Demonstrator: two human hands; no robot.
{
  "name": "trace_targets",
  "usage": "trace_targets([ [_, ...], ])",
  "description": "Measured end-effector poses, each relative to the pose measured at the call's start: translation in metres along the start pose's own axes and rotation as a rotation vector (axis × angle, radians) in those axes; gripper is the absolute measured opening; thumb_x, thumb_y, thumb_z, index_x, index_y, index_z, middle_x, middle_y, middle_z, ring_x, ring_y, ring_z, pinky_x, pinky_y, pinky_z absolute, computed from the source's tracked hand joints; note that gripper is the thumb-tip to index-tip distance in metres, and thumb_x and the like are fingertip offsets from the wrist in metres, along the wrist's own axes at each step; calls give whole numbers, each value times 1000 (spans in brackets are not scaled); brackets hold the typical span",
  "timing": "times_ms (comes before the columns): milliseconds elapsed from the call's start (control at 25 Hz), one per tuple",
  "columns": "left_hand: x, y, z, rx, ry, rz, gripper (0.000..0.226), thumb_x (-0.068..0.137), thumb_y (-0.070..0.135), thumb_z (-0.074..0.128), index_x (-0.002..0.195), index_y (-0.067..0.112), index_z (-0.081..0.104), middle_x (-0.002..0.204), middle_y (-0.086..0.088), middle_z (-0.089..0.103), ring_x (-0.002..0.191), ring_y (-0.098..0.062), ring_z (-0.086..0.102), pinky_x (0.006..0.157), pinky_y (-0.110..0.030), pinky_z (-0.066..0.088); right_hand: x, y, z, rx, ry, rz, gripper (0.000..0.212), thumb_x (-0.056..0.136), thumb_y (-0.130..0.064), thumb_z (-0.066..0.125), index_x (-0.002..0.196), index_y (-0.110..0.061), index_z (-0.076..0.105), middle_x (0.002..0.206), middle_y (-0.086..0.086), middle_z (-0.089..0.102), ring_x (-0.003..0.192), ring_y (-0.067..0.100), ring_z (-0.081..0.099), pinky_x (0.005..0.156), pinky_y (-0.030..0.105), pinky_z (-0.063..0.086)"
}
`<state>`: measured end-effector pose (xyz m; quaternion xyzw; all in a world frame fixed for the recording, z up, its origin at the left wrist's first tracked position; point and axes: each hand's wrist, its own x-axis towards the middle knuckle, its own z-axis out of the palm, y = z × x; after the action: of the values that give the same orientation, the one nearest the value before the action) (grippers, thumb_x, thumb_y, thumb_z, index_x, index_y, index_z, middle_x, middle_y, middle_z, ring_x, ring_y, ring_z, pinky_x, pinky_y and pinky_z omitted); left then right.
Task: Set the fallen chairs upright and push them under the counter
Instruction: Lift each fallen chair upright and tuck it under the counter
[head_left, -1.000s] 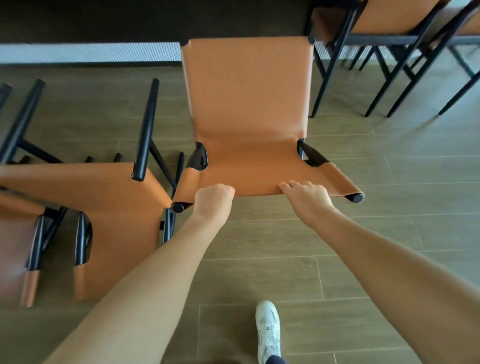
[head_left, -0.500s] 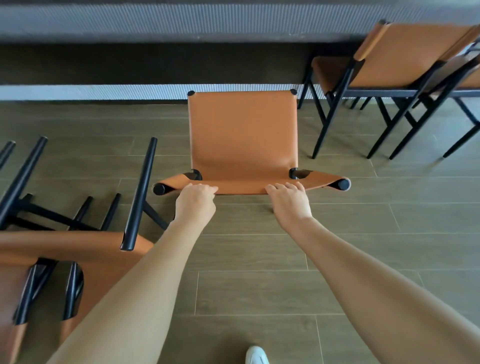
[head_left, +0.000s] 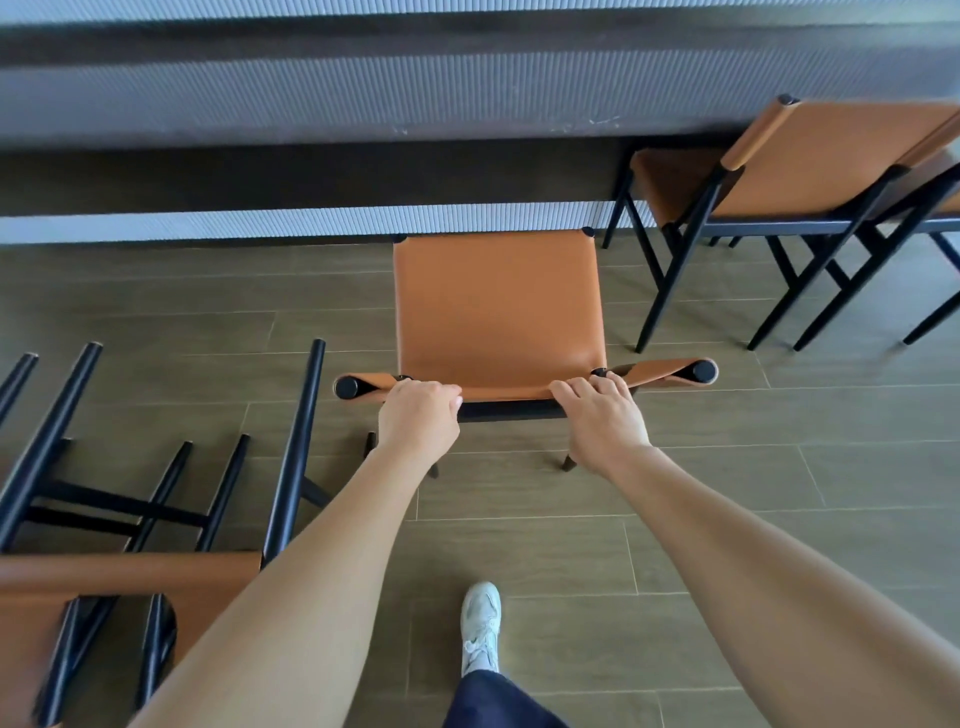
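Now the chair (head_left: 498, 306) sits closer to the counter (head_left: 467, 93).

This looks like a café, bar or canteen seating area rather than a home. A long worktop (head_left: 363, 98) with a ribbed grey front and a ribbed plinth (head_left: 208, 223) set back below it runs across the whole view, and identical seats in tan leather on black frames gather along it: one chair (head_left: 498, 306) faces it, the right chairs (head_left: 831, 156) stand with their seats reaching under it, and the fallen chairs (head_left: 130, 571) lie tipped at the left. The floor (head_left: 727, 493) is laid in long, hard, wood-look planks.
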<state>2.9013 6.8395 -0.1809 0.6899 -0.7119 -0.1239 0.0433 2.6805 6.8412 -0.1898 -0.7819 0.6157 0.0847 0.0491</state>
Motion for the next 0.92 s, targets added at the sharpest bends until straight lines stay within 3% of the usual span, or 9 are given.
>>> trace_targets([
  [200, 43, -6, -22, -55, -88, 11, 35, 100, 22, 38, 114, 20, 70, 112, -6, 70, 102, -27, 59, 82, -37, 52, 38, 4, -19, 39, -49, 43, 60, 81, -8, 53, 138, -23, 39, 136, 0, 51, 136, 29, 35, 120, 39, 10],
  [360, 73, -5, -38, -84, -122, 9, 37, 100, 21, 38, 128, 23, 63, 124, -6, 65, 113, -28, 55, 90, -36, 50, 71, 7, -32, 51, -92, 66, 64, 86, -7, 48, 146, -23, 32, 148, 1, 41, 147, 31, 14, 122, 43, 1],
  [480, 91, -4, -44, -116, -197, -28, 44, 96, 9, 41, 135, 23, 56, 135, -10, 57, 122, -32, 51, 95, -37, 48, 91, 9, -43, 39, -163, 74, 67, 87, -6, 47, 149, -22, 26, 151, 4, 36, 148, 34, 6, 122, 46, 1],
  [640, 114, -4, -50, -142, -201, -64, 51, 92, 3, 43, 137, 25, 54, 137, -9, 54, 128, -32, 46, 96, -37, 48, 114, 14, -52, 50, -177, 69, 67, 87, -9, 48, 149, -22, 26, 152, 4, 35, 148, 33, 7, 122, 45, -1],
  [920, 145, -1, -54, -102, -172, -96, 45, 95, 11, 40, 135, 25, 56, 128, -10, 62, 126, -25, 48, 108, -29, 33, 138, 19, -57, 24, -157, 32, 64, 88, -8, 47, 147, -21, 25, 149, 3, 37, 146, 33, 12, 121, 45, 5],
])
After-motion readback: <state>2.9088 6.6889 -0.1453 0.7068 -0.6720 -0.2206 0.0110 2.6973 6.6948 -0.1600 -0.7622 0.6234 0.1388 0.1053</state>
